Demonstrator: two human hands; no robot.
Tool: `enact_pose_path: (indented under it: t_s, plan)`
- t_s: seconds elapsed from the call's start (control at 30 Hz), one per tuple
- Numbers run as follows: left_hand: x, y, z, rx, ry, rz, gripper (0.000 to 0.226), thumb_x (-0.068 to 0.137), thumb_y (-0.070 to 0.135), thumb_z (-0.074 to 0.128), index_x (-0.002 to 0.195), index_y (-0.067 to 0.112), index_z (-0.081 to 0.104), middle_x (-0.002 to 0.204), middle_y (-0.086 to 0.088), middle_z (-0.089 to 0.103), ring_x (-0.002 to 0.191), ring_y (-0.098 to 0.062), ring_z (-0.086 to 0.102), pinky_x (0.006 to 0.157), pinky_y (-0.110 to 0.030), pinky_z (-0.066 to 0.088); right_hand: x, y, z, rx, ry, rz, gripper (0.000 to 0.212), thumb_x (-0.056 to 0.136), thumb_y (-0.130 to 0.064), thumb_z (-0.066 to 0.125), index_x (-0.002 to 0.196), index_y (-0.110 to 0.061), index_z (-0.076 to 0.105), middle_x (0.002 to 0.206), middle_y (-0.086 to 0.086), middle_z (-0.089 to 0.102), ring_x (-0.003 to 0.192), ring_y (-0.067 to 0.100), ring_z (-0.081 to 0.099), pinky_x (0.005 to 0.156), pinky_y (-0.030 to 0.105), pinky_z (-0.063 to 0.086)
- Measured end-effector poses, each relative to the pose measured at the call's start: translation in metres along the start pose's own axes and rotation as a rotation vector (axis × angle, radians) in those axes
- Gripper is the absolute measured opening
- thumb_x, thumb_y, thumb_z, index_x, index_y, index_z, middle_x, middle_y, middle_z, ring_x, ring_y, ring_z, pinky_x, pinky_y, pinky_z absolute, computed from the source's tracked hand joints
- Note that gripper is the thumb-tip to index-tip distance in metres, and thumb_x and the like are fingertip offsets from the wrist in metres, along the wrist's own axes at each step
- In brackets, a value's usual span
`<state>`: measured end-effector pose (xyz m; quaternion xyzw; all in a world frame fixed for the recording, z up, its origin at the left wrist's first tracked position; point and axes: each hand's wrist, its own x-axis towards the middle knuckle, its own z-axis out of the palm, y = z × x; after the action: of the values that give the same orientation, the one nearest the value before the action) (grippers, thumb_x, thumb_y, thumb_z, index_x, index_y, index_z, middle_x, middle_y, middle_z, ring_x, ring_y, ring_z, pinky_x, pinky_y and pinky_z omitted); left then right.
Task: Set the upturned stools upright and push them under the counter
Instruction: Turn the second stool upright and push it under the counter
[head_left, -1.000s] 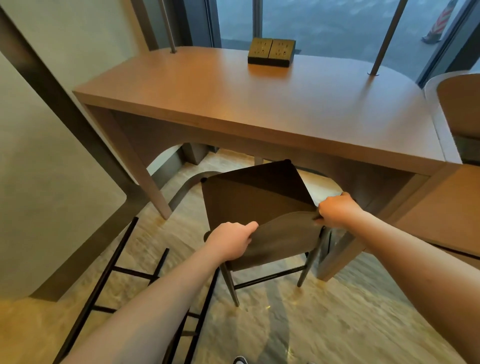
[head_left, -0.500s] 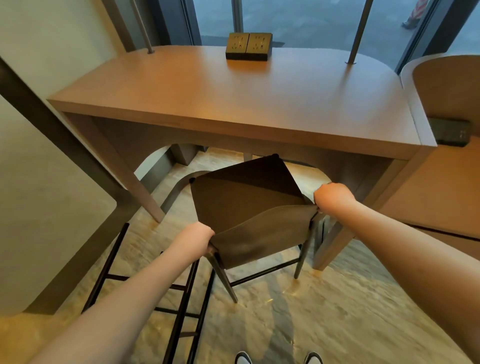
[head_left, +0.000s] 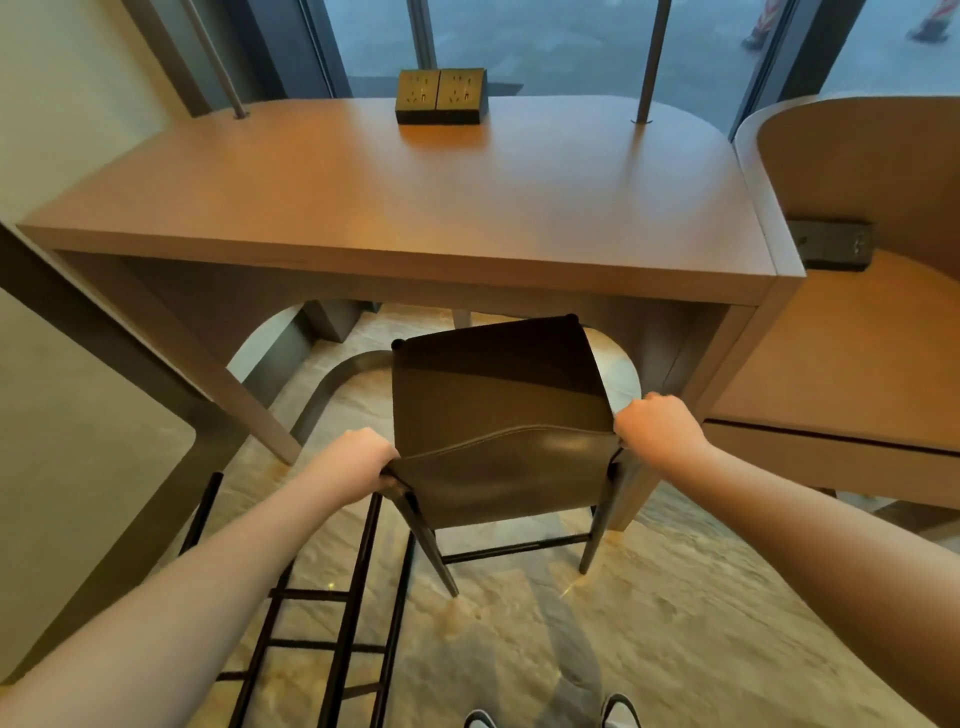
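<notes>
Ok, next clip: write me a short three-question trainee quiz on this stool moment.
1. True or false: the stool stands upright on its legs.
2. Where does each hand hold it? A) both on the seat front B) left hand and right hand at the two ends of the low backrest C) one on a leg
3. What sits on the counter near the window?

Key: 1 true. 2 B. 3 a twin socket box.
</notes>
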<state>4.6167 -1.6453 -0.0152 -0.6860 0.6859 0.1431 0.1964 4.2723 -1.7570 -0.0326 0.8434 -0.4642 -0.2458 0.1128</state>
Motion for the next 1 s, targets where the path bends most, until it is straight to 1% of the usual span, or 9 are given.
enact_pose_path:
  t_s: [0.1,0.27,0.5,0.57,0.7,0.8,0.87,0.93,1.0]
  plan:
    - [0.016,-0.007,-0.013,0.044,0.016,0.045,0.014,0.093,0.023,0.064,0.1,0.021,0.075,0.088,0.003,0.072,0.082,-0.013,0.069,0.08,-0.028,0.057,-0.011,0.0,0.0,0.042,-0.017,0.007,0.018,0.09,-0.006,0.062,0.105,-0.013,0.071,0.097,0.008,0.071,0.089,0.028,0.067,0.066,0.035,0.049]
    - [0.047,-0.014,-0.041,0.116,0.026,0.11,0.015,0.093,0.026,0.066,0.103,0.023,0.076,0.09,0.006,0.073,0.081,-0.012,0.068,0.08,-0.029,0.058,-0.02,0.005,-0.003,0.116,-0.003,0.054,0.016,0.095,-0.016,0.061,0.108,-0.013,0.07,0.1,0.008,0.072,0.089,0.026,0.071,0.071,0.035,0.054]
    - [0.078,-0.023,-0.064,0.151,0.0,0.127,0.018,0.094,0.026,0.066,0.109,0.021,0.075,0.095,0.004,0.074,0.085,-0.011,0.068,0.078,-0.023,0.055,-0.019,-0.004,-0.01,0.204,-0.014,0.104,0.017,0.093,-0.012,0.063,0.107,-0.012,0.072,0.093,0.006,0.073,0.086,0.025,0.072,0.075,0.035,0.055]
    - [0.081,-0.026,-0.064,0.159,-0.007,0.132,0.018,0.095,0.027,0.066,0.11,0.022,0.074,0.096,0.004,0.073,0.085,-0.01,0.068,0.076,-0.021,0.053,-0.017,-0.005,-0.012,0.226,-0.012,0.12,0.016,0.092,-0.013,0.064,0.106,-0.012,0.072,0.092,0.006,0.072,0.085,0.025,0.072,0.075,0.035,0.056]
    - [0.078,-0.044,-0.048,0.133,-0.014,0.134,0.02,0.094,0.029,0.066,0.111,0.024,0.075,0.096,0.007,0.074,0.084,-0.009,0.067,0.078,-0.02,0.054,-0.011,-0.019,-0.018,0.256,0.005,0.117,0.016,0.09,-0.009,0.065,0.104,-0.01,0.073,0.088,0.007,0.072,0.082,0.025,0.072,0.073,0.035,0.056]
    - [0.072,-0.054,-0.033,0.142,-0.012,0.138,0.019,0.095,0.03,0.065,0.111,0.024,0.075,0.097,0.008,0.074,0.085,-0.008,0.067,0.079,-0.021,0.055,-0.006,-0.026,-0.021,0.24,0.007,0.115,0.017,0.091,-0.01,0.065,0.106,-0.009,0.072,0.087,0.007,0.071,0.081,0.024,0.072,0.072,0.033,0.056]
    - [0.07,-0.056,-0.032,0.128,-0.003,0.134,0.02,0.095,0.029,0.065,0.111,0.023,0.075,0.097,0.007,0.074,0.085,-0.009,0.068,0.078,-0.021,0.055,-0.004,-0.027,-0.025,0.235,-0.001,0.121,0.018,0.091,-0.012,0.066,0.108,-0.01,0.072,0.089,0.007,0.071,0.082,0.023,0.072,0.073,0.033,0.057]
    - [0.071,-0.057,-0.033,0.112,0.007,0.132,0.02,0.095,0.029,0.066,0.111,0.023,0.075,0.096,0.006,0.074,0.084,-0.01,0.068,0.074,-0.02,0.053,-0.002,-0.029,-0.027,0.233,-0.003,0.133,0.018,0.091,-0.012,0.065,0.108,-0.01,0.072,0.089,0.007,0.071,0.082,0.023,0.072,0.073,0.032,0.057]
    - [0.073,-0.06,-0.033,0.097,0.005,0.13,0.02,0.094,0.029,0.066,0.111,0.022,0.075,0.096,0.005,0.073,0.082,-0.009,0.066,0.068,-0.018,0.047,-0.001,-0.032,-0.03,0.228,-0.013,0.134,0.017,0.092,-0.01,0.064,0.106,-0.01,0.072,0.086,0.006,0.07,0.08,0.022,0.072,0.068,0.031,0.055]
